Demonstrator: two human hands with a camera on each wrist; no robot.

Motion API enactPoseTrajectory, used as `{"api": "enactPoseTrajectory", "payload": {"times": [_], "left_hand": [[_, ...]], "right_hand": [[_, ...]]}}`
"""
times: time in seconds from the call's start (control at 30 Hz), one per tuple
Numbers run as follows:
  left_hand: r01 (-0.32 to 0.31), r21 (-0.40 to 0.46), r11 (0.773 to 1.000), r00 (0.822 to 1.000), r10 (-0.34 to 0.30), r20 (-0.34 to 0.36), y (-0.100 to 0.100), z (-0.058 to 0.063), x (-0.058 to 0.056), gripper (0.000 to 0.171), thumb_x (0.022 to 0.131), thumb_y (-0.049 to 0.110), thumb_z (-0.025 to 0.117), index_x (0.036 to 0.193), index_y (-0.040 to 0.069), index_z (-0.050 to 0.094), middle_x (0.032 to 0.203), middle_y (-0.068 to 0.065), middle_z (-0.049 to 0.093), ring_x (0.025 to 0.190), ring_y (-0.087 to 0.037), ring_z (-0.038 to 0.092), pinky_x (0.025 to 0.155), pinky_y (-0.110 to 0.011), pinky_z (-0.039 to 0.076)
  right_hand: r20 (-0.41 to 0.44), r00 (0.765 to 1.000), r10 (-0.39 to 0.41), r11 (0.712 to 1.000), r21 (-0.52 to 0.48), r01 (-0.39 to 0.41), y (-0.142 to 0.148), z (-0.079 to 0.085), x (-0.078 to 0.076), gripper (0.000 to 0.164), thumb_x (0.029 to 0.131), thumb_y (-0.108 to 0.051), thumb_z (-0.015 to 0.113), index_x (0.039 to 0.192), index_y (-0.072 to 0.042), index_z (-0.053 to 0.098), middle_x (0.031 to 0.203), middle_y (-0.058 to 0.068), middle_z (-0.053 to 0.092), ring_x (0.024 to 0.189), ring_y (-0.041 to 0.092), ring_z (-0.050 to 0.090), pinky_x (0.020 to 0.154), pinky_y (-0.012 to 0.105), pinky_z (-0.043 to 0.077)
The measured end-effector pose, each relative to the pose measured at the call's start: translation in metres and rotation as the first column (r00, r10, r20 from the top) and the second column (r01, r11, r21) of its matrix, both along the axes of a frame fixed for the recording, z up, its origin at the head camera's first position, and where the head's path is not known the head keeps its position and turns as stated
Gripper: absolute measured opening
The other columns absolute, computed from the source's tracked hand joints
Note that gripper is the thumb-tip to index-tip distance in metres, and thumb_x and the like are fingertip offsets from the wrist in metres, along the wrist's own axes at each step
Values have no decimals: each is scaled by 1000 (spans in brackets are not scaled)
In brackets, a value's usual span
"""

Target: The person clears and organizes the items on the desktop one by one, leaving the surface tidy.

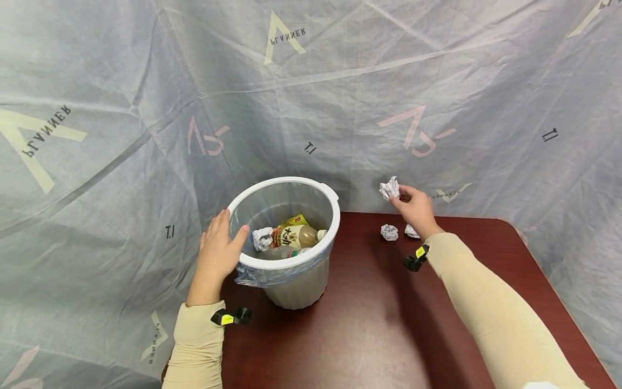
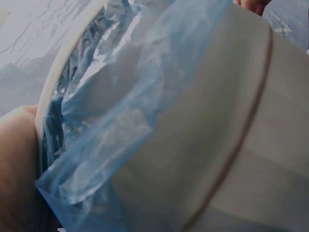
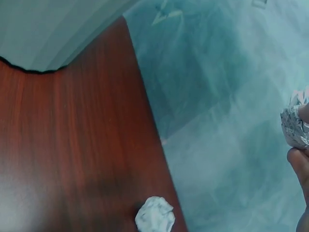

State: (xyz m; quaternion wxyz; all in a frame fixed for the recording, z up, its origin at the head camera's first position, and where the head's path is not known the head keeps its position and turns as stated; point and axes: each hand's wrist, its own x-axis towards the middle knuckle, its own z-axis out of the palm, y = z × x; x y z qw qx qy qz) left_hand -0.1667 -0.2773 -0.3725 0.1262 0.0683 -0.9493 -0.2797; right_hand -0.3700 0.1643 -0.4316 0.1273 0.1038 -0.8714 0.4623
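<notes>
My right hand point(image 1: 414, 208) pinches a crumpled paper ball point(image 1: 390, 188) between thumb and fingers, raised above the far part of the table. The same ball point(image 3: 295, 121) shows at the right edge of the right wrist view. Below that hand, two more paper balls lie on the table, one paper ball point(image 1: 389, 233) in full and another paper ball point(image 1: 412, 232) partly hidden by the hand. My left hand point(image 1: 221, 251) rests at the left side of the grey trash bin point(image 1: 298, 286), fingers extended along its white rim point(image 1: 286, 264), thumb held apart.
Inside the bin lie a labelled brown bottle point(image 1: 305, 236), a clear bottle point(image 1: 279, 253), a yellow wrapper point(image 1: 297, 220) and a paper ball point(image 1: 262, 239). A bluish liner point(image 2: 116, 130) folds over the rim. Grey sheeting point(image 1: 291, 108) hangs behind the dark red table point(image 1: 359, 302).
</notes>
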Motion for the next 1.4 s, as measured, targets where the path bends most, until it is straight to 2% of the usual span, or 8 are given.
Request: {"api": "enactPoseTrajectory", "payload": {"times": [0.27, 0.6, 0.83, 1.03, 1.27, 1.4], "left_hand": [[0, -4, 1000, 1000, 0, -12, 2, 1, -1, 77, 104, 45, 44, 159, -3, 20, 165, -24, 19, 152, -45, 13, 118, -68, 6], [-5, -10, 1000, 1000, 5, -16, 1, 0, 0, 77, 104, 45, 44, 159, -3, 20, 165, -24, 20, 152, -46, 14, 118, -68, 6], [-5, -11, 1000, 1000, 4, -24, 1, -1, -1, 76, 104, 44, 44, 159, -3, 21, 165, -24, 20, 151, -46, 14, 118, -68, 7], [-4, -8, 1000, 999, 4, -37, 2, 1, 0, 75, 104, 43, 45, 158, -4, 22, 164, -25, 22, 151, -47, 15, 117, -68, 8], [-1, -9, 1000, 999, 1, -36, 0, -1, 0, 77, 104, 45, 44, 159, -4, 21, 164, -25, 21, 151, -47, 14, 118, -68, 7], [2, -3, 1000, 1000, -2, -25, 0, -1, -1, 77, 104, 45, 44, 159, -3, 20, 165, -24, 19, 152, -46, 13, 118, -68, 6]], "right_hand": [[-13, 998, 61, 998, -14, -61, -22, 27, 5, 53, 94, -25, 73, 140, -1, 60, 123, 20, 69, 114, 34, 67, 94, 46, 54], [-82, 974, 210, 975, -61, -215, -62, 60, 17, 47, 92, -19, 75, 135, -4, 64, 117, 16, 72, 106, 28, 71, 89, 38, 57], [-140, 940, 310, 944, -74, -322, -92, 80, 30, 43, 89, -10, 77, 130, 0, 67, 112, 17, 73, 99, 27, 72, 86, 32, 58], [-152, 905, 396, 908, -79, -411, -117, 92, 44, 44, 89, -6, 76, 130, 2, 66, 118, 18, 70, 100, 29, 72, 86, 33, 59], [-111, 855, 507, 858, -28, -512, -149, 100, 60, 42, 89, -7, 76, 130, 1, 67, 118, 14, 68, 101, 23, 71, 88, 31, 57], [-79, 835, 545, 838, 10, -546, -162, 104, 67, 42, 91, -9, 75, 131, -2, 67, 119, 11, 68, 103, 21, 69, 92, 36, 57]]}}
